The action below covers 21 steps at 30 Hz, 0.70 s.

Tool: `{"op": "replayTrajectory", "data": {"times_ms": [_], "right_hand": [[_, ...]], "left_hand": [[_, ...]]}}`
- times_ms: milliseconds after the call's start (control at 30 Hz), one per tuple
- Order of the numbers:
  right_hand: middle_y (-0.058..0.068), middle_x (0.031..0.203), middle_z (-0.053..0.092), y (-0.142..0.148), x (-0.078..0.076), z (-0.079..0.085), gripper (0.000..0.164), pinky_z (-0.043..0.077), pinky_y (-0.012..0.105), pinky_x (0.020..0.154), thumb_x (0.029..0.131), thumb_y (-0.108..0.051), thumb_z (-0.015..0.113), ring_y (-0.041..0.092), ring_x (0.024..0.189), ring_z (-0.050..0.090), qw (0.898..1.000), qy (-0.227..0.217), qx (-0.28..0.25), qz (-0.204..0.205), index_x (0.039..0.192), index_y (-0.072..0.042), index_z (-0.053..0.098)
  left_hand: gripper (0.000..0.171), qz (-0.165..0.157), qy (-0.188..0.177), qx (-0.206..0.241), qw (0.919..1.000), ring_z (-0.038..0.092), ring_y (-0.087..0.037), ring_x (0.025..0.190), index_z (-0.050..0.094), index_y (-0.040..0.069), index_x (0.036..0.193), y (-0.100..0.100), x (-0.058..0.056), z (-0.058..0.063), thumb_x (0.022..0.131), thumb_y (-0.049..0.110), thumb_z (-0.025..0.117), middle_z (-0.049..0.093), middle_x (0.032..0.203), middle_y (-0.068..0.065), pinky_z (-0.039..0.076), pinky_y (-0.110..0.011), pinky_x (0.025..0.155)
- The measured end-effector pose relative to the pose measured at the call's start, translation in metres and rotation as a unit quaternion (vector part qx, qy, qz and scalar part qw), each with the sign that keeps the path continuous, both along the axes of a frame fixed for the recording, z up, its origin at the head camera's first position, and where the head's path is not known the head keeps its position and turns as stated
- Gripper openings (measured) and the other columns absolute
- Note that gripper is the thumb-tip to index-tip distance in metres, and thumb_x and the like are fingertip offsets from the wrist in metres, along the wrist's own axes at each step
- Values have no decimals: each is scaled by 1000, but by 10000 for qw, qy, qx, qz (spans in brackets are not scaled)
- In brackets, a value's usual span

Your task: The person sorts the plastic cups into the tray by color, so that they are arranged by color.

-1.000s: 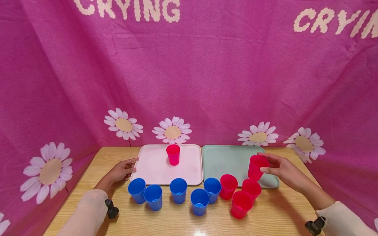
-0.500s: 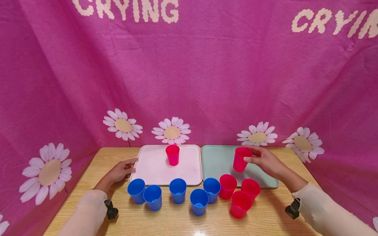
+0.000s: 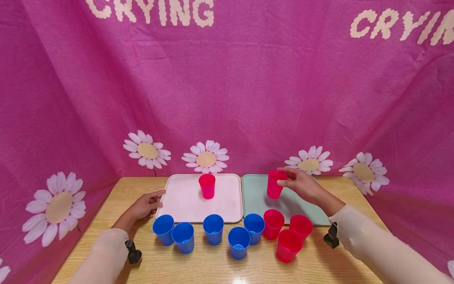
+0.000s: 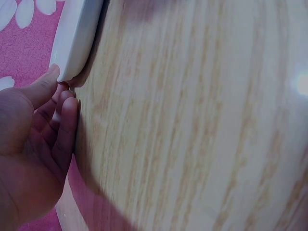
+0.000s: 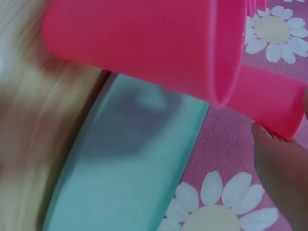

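Observation:
My right hand [image 3: 301, 184] grips a red plastic cup [image 3: 274, 185] near its rim, upright over the left part of the green tray [image 3: 257, 207]. In the right wrist view the held cup [image 5: 269, 98] shows partly behind a nearer red cup [image 5: 130, 38]. On the left, my left hand [image 3: 144, 206] pinches the edge of the pale pink tray [image 3: 188, 209]; its thumb [image 4: 45, 86] lies on the rim, with the fingers curled below. Another red cup [image 3: 207, 187] stands upright on the pink tray, toward the back.
Several blue cups [image 3: 213, 230] stand upright on the wooden table [image 3: 202, 270] in front of the trays. To their right are 3 more red cups [image 3: 289, 246], grouped close together. A magenta flowered cloth [image 3: 248, 98] hangs behind the table and along its sides.
My right hand has carried the red cup left and farther back, from the green tray's front right to above its left part. The left hand has stayed at the pink tray's edge.

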State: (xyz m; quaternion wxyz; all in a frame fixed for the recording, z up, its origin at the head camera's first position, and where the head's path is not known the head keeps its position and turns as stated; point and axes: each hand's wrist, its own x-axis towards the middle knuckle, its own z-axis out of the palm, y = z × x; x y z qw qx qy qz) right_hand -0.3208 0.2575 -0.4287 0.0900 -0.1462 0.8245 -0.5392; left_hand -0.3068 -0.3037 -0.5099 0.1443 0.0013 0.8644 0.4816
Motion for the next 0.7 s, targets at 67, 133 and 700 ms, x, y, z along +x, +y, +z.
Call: {"op": "replayTrajectory", "data": {"times_ms": [67,133,700], "right_hand": [[24,136,61,-5,-3,1,67,54,32,98,99,-23,71,27,116,62,10000,-21,57,-48,153,3,43],[24,137,60,-10,-7,2,68,53,38,102,99,-24,71,30,120,61,9999,-75,105,-60,154,2,42],[27,145,50,-58,-35,0,68,44,52,112,99,-18,70,39,132,50,9970,-658,-408,-77,155,3,38]], "left_hand": [[61,-45,57,-12,10000,49,-22,77,35,10,161,0,1,0,104,6,58,51,98,-12,47,-28,63],[61,-38,69,-22,10000,49,-22,77,35,10,161,0,1,0,104,6,58,51,98,-12,47,-28,63],[60,-56,78,-31,9999,49,-22,77,36,9,160,0,1,1,104,6,58,51,100,-12,48,-28,62]]}}
